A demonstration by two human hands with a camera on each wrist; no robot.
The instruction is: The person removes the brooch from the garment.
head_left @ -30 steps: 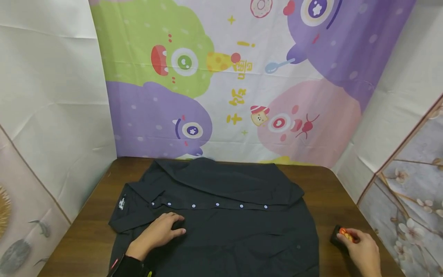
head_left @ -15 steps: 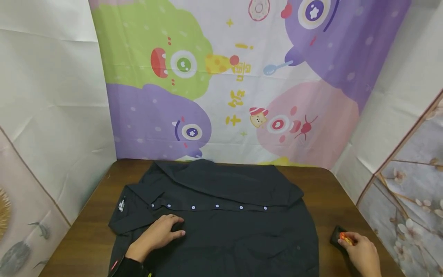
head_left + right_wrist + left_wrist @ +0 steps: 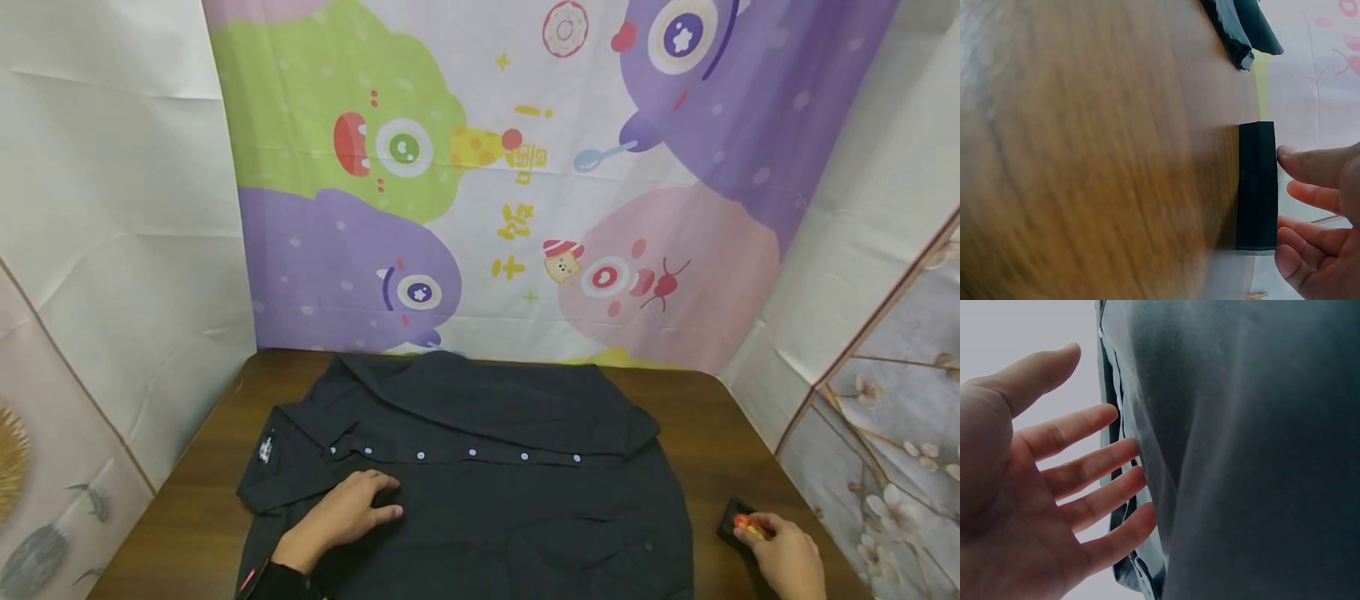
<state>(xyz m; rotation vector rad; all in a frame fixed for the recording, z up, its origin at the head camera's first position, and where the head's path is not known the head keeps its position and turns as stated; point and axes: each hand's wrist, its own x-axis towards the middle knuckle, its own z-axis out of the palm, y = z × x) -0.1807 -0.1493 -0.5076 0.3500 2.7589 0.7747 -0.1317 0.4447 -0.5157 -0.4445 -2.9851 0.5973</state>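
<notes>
A black button-front shirt (image 3: 465, 517) lies spread on the brown table, its row of pale buttons running across and its upper side folded over. My left hand (image 3: 341, 517) rests at the shirt's left part, fingers loosely extended and holding nothing. In the left wrist view, the fingertips of that hand (image 3: 1072, 481) are spread right at the dark cloth. To the right of the shirt, my right hand (image 3: 791, 554) pinches a small orange-and-yellow thing (image 3: 750, 527) at a small black box (image 3: 729, 518). In the right wrist view, fingertips curl at the top of the box (image 3: 1257, 187), with the colourful thing hidden.
The brown table (image 3: 720, 433) has rounded back corners. A cartoon-print cloth (image 3: 480, 275) hangs behind it, and a white sheet (image 3: 142, 250) hangs on the left. The shirt's collar end with a white label (image 3: 266, 447) lies near the left table edge.
The head view has tilted slightly, so everything sits a little lower. Slightly less of the orange-and-yellow thing shows between the right fingers. The left hand and the shirt stay in place.
</notes>
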